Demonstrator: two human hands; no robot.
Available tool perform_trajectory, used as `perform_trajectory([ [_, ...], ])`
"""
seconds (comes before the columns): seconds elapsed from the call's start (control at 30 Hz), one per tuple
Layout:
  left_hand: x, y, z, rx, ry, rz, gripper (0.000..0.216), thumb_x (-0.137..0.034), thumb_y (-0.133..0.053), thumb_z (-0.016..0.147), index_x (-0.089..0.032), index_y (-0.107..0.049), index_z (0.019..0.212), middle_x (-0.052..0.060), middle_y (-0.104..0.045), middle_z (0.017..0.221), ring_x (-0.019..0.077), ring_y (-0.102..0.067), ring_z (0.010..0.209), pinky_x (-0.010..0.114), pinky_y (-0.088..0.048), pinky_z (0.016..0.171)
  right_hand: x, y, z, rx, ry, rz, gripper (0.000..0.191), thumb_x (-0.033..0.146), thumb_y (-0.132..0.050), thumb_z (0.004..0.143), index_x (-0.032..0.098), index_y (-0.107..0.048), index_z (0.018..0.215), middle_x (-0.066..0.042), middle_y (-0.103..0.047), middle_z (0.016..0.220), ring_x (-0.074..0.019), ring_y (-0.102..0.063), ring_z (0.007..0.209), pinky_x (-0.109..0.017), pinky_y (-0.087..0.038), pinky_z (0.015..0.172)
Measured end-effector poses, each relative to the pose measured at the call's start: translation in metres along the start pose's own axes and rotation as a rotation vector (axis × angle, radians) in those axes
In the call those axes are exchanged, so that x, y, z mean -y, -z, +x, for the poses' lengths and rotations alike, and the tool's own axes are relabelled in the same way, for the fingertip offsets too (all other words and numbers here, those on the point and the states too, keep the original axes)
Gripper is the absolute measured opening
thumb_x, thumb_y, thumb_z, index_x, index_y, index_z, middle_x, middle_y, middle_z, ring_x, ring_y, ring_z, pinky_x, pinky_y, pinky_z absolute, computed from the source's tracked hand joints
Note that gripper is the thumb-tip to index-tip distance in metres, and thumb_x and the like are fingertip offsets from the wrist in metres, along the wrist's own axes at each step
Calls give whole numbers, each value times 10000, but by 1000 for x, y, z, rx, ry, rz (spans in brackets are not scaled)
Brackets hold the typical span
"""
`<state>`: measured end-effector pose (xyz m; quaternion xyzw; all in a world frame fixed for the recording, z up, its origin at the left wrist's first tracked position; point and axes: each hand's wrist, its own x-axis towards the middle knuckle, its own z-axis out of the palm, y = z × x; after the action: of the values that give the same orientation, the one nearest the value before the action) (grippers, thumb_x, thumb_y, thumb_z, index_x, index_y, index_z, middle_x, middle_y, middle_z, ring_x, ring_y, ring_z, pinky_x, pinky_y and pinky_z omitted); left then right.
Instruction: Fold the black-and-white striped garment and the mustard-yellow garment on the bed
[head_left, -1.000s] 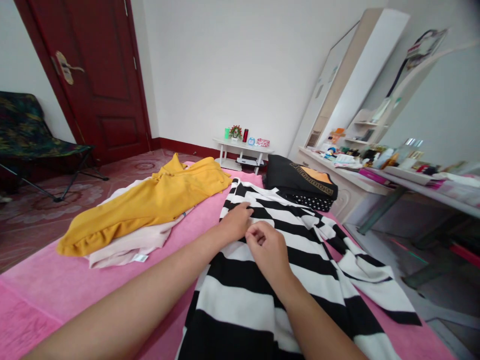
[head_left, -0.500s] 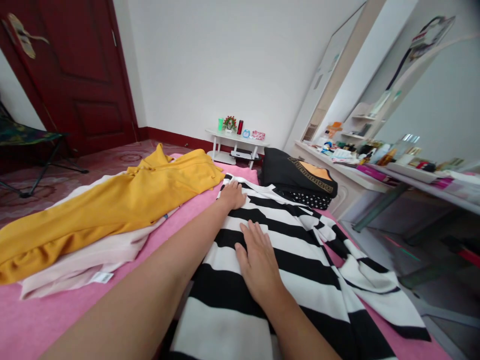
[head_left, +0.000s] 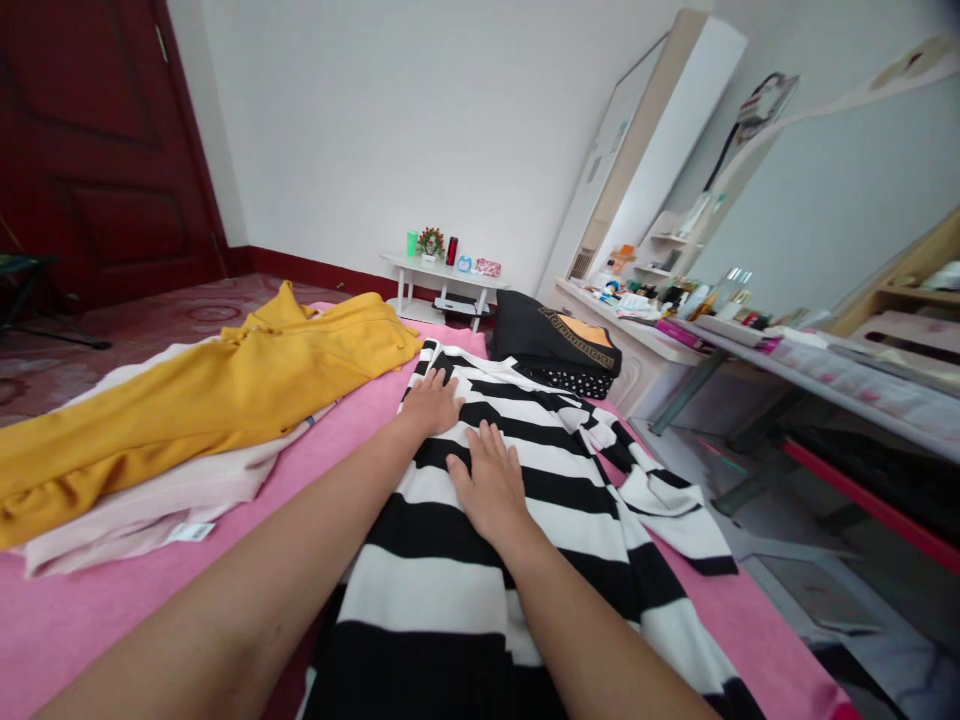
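Note:
A black-and-white striped long-sleeved top (head_left: 555, 480) lies spread over a pink bed cover (head_left: 360, 425), its neckline at the far end and one sleeve (head_left: 667, 500) stretched out to the right. Near the top's far left edge, my left hand (head_left: 433, 402) rests flat on the stripes, fingers pointing away. Closer in and a little to the right, my right hand (head_left: 491, 485) presses on the fabric with its fingers spread and thumb apart. Neither hand grips anything.
Left of the top lie yellow trousers (head_left: 247, 400) over pale pink clothing (head_left: 150, 510). A folded black garment pile (head_left: 555, 340) sits beyond on the right. A low white stand (head_left: 450, 272), a cluttered dressing table (head_left: 750, 330) and a dark red door (head_left: 105, 150) surround the bed.
The view has turned to the right, so the scene sits further left. My right hand has slid forward along the top, closer to my left hand, which stays near the far edge.

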<state>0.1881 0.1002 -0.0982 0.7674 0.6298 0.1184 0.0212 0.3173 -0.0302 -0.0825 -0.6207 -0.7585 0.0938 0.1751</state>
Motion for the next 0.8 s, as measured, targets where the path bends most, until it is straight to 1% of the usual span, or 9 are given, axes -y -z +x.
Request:
perform_trajectory([
  [0.13,-10,8,-38,35,-8,24,603,-474,-234,942,-166,-292,1457,133,-185,1545,300,-158,1418,487,-176,1118,-3,0,-1,-16,-1,48,565,417,-405,895,147,-415,1391,-122,-277,1515,-248,-176,1416,-482,-126,1134],
  [0.3,-14,15,-85,47,-110,16,597,-512,-216,944,-216,-313,1453,109,-198,1543,288,-146,1422,490,-150,1125,0,5,-11,-16,7,74,545,365,-408,890,147,-420,1390,-94,-310,1505,-234,-218,1405,-448,-159,1138],
  [0.37,-14,17,-97,37,-129,6,600,-543,-231,937,-245,-319,1450,100,-205,1542,287,-148,1422,489,-152,1124,3,15,-23,14,29,74,526,355,-410,892,180,-435,1388,-63,-328,1499,-215,-233,1402,-395,-178,1142],
  [0.47,-15,18,-107,17,-130,2,624,-579,-271,919,-250,-327,1446,102,-220,1536,298,-166,1417,483,-166,1122,-3,42,-49,101,120,84,477,327,-485,858,261,-518,1329,-7,-421,1448,-187,-331,1361,-272,-252,1107],
  [0.53,-17,19,-109,-4,-121,4,614,-566,-287,920,-246,-340,1441,109,-240,1530,306,-187,1410,489,-182,1115,-18,67,-66,125,181,56,396,299,-508,839,290,-610,1222,8,-503,1384,-187,-455,1275,-240,-341,1042],
  [0.6,-18,18,-108,-26,-119,5,596,-545,-294,924,-244,-353,1435,119,-259,1522,313,-209,1403,496,-193,1108,-44,92,-78,45,158,-62,334,269,-476,847,283,-653,1129,-11,-560,1317,-199,-575,1131,-264,-434,938],
  [0.7,-18,16,-107,-57,-125,3,591,-541,-295,923,-244,-365,1428,130,-281,1512,321,-226,1396,503,-194,1102,-96,122,-88,-132,-87,-417,380,274,-488,835,263,-581,1204,-76,-554,1287,-247,-646,943,-357,-489,786],
  [0.77,-18,14,-107,-72,-121,0,584,-536,-300,922,-245,-372,1424,128,-295,1508,323,-234,1393,508,-196,1100,-132,134,-91,-127,-259,-606,466,333,-523,826,229,-507,1280,-140,-544,1264,-285,-656,888,-400,-487,727],
  [0.8,-18,14,-108,-79,-118,-2,580,-531,-306,922,-244,-376,1422,127,-304,1504,325,-239,1391,512,-200,1097,-148,137,-92,-80,-325,-649,471,360,-528,827,202,-510,1270,-165,-564,1219,-302,-658,873,-412,-484,710],
])
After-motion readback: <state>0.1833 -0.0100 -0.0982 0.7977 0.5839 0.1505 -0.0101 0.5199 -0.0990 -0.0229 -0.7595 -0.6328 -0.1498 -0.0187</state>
